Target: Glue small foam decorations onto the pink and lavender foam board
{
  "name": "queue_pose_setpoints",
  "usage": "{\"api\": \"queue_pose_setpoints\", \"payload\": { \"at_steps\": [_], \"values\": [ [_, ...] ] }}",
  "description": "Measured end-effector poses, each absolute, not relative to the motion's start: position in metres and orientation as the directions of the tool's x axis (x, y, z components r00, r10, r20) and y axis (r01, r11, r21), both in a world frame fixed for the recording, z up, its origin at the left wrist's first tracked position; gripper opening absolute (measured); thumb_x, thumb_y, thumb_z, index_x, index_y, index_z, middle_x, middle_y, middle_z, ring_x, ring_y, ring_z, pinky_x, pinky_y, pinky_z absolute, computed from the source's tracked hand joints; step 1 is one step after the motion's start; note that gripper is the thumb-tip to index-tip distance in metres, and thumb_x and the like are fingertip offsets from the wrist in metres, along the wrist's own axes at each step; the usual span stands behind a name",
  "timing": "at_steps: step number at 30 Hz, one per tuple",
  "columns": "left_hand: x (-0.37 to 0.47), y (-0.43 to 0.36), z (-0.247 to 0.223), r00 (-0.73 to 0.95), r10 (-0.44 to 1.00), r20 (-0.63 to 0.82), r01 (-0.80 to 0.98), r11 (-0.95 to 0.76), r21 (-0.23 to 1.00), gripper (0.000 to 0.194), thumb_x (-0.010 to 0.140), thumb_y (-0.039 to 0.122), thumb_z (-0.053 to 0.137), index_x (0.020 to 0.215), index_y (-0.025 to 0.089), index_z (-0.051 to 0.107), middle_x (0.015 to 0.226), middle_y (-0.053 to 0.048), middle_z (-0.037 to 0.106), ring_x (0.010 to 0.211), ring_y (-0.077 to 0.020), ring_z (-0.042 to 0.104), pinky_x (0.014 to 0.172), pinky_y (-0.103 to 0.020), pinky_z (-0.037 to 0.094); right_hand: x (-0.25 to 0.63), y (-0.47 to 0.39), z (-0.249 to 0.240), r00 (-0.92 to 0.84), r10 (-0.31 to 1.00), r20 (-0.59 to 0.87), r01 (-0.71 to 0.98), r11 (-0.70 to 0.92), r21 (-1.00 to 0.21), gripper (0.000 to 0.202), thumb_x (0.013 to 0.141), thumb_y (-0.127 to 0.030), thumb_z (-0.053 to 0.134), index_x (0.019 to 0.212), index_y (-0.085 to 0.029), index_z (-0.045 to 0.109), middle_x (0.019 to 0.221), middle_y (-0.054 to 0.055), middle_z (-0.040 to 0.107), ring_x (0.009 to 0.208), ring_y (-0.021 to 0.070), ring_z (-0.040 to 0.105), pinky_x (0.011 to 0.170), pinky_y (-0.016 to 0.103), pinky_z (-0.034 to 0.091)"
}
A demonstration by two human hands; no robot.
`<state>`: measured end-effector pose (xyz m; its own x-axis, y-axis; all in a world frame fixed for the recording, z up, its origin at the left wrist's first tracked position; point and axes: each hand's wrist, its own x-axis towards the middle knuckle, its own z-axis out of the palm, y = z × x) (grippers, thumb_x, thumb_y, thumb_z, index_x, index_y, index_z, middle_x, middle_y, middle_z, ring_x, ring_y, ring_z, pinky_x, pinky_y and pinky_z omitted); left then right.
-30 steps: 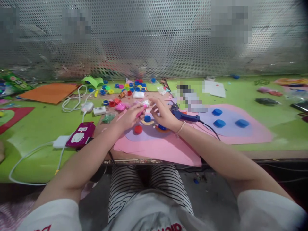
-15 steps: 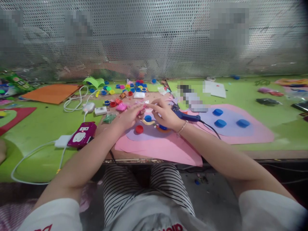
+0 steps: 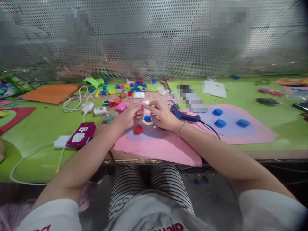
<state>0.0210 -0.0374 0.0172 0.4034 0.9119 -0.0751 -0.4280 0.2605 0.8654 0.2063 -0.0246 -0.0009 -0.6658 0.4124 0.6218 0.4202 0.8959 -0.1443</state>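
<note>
My left hand (image 3: 131,117) is closed, its thumb and fingertips pinched around something small and pinkish that I cannot make out. My right hand (image 3: 165,115) reaches in from the other side, index finger stretched out against the left fingertips and the other fingers apart. Below both hands lies a pink paper sheet (image 3: 156,150) with a lilac paper shape (image 3: 151,135) on it. A red bottle cap (image 3: 139,129) and a blue cap (image 3: 147,118) sit there, with a pale curved strip (image 3: 147,123) beside the blue one. Another cap is partly hidden under my right hand.
A blue glue gun (image 3: 187,116) with a black cord lies right of my hands. Beyond it is a pink and lilac sheet (image 3: 260,136) bearing blue caps (image 3: 220,123). Left are a purple power adapter (image 3: 81,134), white cables and a pink packet (image 3: 121,106). Loose caps (image 3: 137,89) lie behind.
My right index finger has shifted slightly left and stays against the left fingertips. My right hand has dropped a little, covering more of the pale strip. The caps remain in place.
</note>
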Motion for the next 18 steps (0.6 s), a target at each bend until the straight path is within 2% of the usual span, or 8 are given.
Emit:
{"api": "queue_pose_setpoints", "payload": {
  "at_steps": [5,10,16,18],
  "values": [
    [0.0193,-0.0370,0.0201,0.422,0.898,-0.127,-0.476,0.339,0.811,0.029,0.091,0.032,0.042,0.073,0.014,0.056,0.045,0.006,0.026,0.041,-0.0065,0.032,0.043,-0.018,0.028,0.2064,-0.0264,-0.0003,-0.657,0.443,0.610,0.428,0.885,-0.182,0.054,0.085,-0.007,0.042,0.137,-0.022,0.038,0.120,0.014,0.043,0.101,0.0227,0.052,0.081,0.043,0.054],
    [0.0198,-0.0375,0.0216,0.423,0.900,-0.107,-0.476,0.321,0.818,0.024,0.087,0.014,0.039,0.068,0.013,0.054,0.046,0.005,0.029,0.043,-0.0066,0.034,0.044,-0.018,0.030,0.2066,-0.0264,0.0004,-0.673,0.465,0.576,0.469,0.870,-0.154,0.053,0.087,-0.009,0.040,0.139,-0.020,0.037,0.123,0.015,0.040,0.093,0.0207,0.054,0.078,0.043,0.054],
    [0.0190,-0.0374,0.0178,0.405,0.912,-0.065,-0.451,0.261,0.854,0.012,0.079,0.007,0.048,0.072,0.014,0.054,0.050,0.004,0.036,0.047,-0.0066,0.040,0.047,-0.019,0.033,0.2063,-0.0284,0.0022,-0.674,0.505,0.538,0.525,0.841,-0.131,0.052,0.087,-0.010,0.039,0.138,-0.019,0.037,0.126,0.017,0.039,0.090,0.0212,0.054,0.074,0.042,0.054],
    [0.0178,-0.0363,0.0151,0.394,0.919,-0.030,-0.428,0.212,0.878,0.006,0.078,0.009,0.055,0.079,0.014,0.057,0.055,0.003,0.045,0.050,-0.0065,0.044,0.048,-0.019,0.035,0.2058,-0.0286,0.0016,-0.662,0.502,0.556,0.515,0.844,-0.150,0.054,0.086,-0.009,0.040,0.139,-0.019,0.035,0.126,0.017,0.039,0.091,0.0212,0.054,0.074,0.042,0.054]
  ]
}}
